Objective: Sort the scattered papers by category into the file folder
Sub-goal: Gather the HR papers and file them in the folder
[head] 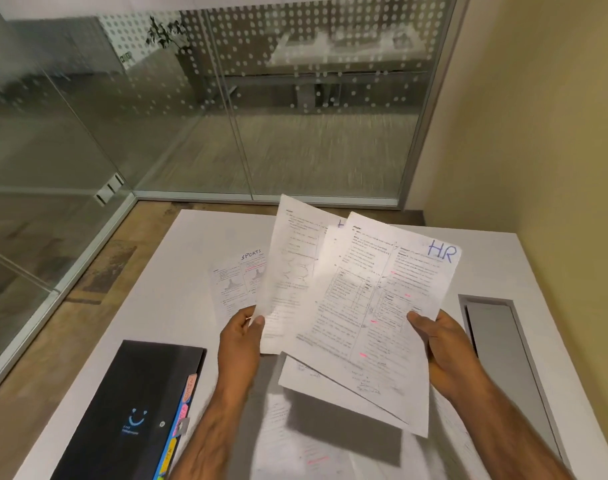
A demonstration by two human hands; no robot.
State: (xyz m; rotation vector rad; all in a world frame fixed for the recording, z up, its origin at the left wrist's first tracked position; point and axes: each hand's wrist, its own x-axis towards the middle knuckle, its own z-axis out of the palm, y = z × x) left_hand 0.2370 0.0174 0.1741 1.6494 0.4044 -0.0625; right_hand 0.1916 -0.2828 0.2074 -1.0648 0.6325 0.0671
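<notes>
So both bare forearms run up from below the fan of papers (364, 306), angled toward each other a bit. The left hand (242, 336) pinches the fan's lower left edge, thumb on the front, fingers tucked behind. The right hand (441, 344) grips the lower right edge the same way, thumb lying across the front sheet.
</notes>
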